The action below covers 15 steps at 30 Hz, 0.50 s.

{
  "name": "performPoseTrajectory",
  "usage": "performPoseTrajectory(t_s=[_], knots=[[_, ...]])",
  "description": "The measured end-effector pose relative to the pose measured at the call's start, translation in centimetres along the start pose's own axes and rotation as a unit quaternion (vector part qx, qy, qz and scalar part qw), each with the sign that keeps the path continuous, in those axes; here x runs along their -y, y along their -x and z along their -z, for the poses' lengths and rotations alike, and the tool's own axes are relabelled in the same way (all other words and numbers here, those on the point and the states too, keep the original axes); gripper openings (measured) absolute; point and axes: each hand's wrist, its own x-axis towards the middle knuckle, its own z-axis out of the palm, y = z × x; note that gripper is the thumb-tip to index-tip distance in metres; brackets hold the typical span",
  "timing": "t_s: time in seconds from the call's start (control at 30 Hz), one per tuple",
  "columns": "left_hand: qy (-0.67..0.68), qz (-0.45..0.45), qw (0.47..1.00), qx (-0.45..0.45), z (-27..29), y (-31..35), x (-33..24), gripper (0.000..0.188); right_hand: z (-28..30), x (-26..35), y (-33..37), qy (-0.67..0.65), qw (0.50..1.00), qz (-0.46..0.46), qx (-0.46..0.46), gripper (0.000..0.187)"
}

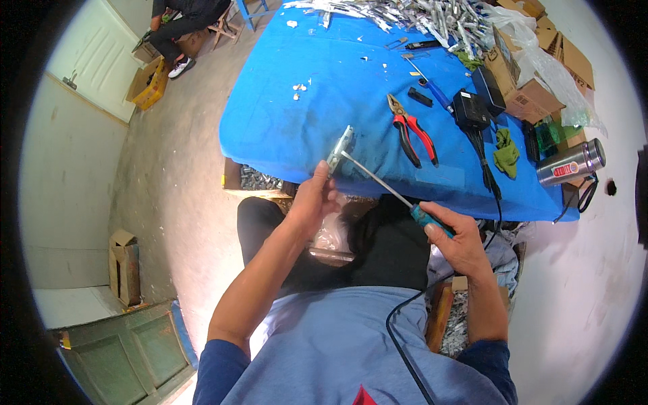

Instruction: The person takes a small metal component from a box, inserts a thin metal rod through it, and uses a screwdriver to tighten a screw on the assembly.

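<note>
Near the front edge of the blue-covered table (pixel 270 115), my left hand (pixel 315 204) grips a narrow, light grey metal piece (pixel 341 147), which points up and away from me. Its exact kind is not clear. My right hand (pixel 457 237) is closed around the teal handle of a screwdriver (pixel 381 181). The screwdriver's long shaft slants up to the left, and its tip meets the side of the metal piece. Pliers (pixel 412 131) with red and black handles lie on the table beyond the shaft.
A heap of metal pieces (pixel 432 17) covers the table's far end. On the right are a blue-handled screwdriver (pixel 437 94), a black power adapter (pixel 470 111), a green cloth (pixel 505 154), a steel flask (pixel 570 163) and cardboard boxes (pixel 523 88). A person (pixel 179 34) sits at far left.
</note>
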Motion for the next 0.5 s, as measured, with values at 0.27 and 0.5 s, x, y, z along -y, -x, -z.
performPoseTrajectory(t_s=[0.27,0.5], knots=[[-0.024,-0.019,0.999,-0.012,-0.1,-0.4,0.2,0.038,0.0,-0.4,-0.7,0.041,0.998,0.049,-0.01,0.034],[-0.053,-0.017,0.998,-0.005,0.0,-0.9,0.6,0.044,0.3,-0.8,-1.2,0.024,0.998,0.056,-0.02,0.033]])
